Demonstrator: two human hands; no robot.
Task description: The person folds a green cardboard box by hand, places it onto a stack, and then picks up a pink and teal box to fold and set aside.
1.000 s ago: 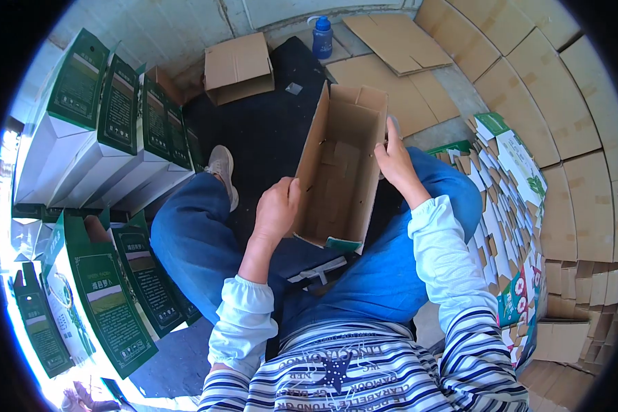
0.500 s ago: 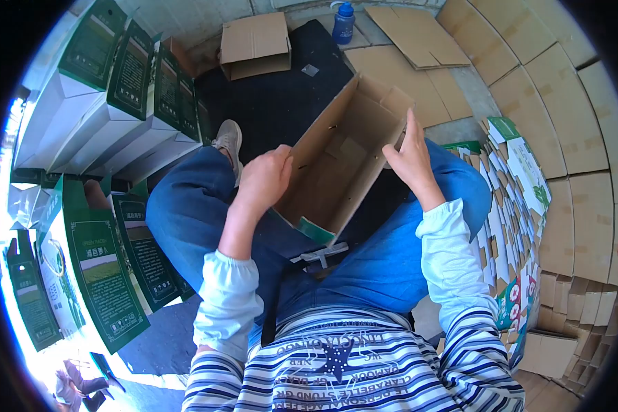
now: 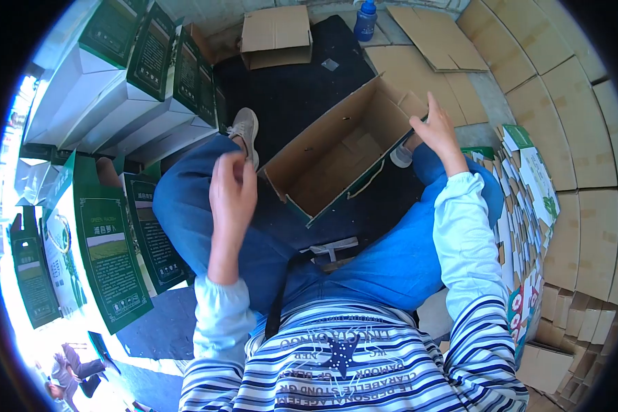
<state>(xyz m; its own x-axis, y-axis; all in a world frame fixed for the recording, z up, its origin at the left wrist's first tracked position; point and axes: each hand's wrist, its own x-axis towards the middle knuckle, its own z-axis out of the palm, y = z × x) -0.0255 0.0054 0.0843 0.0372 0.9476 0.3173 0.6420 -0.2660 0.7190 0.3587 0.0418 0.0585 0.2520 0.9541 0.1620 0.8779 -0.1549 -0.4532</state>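
Observation:
An open-topped cardboard box (image 3: 343, 154), brown inside with green showing on its outer side, sits between my legs over the black mat. At its far right corner is my right hand (image 3: 441, 134), with the thumb over the rim and the index finger stretched along the outside. My left hand (image 3: 232, 196) is off the box, raised above my left knee. Its fingers are loosely curled and slightly apart, with nothing visible in them. A cord handle shows on the box's near right side.
Green-and-white printed cartons (image 3: 110, 240) stand along my left. A smaller cardboard box (image 3: 276, 38) and a blue bottle (image 3: 365, 22) are at the back. Flattened cardboard (image 3: 436, 38) lies back right. Stacked flat cartons (image 3: 518, 199) and a wall of brown boxes (image 3: 563, 123) are at right.
My left hand has let go of the box's left wall and drawn back toward my left knee. The box has turned, its near end swinging left, and my right hand has shifted toward the far corner.

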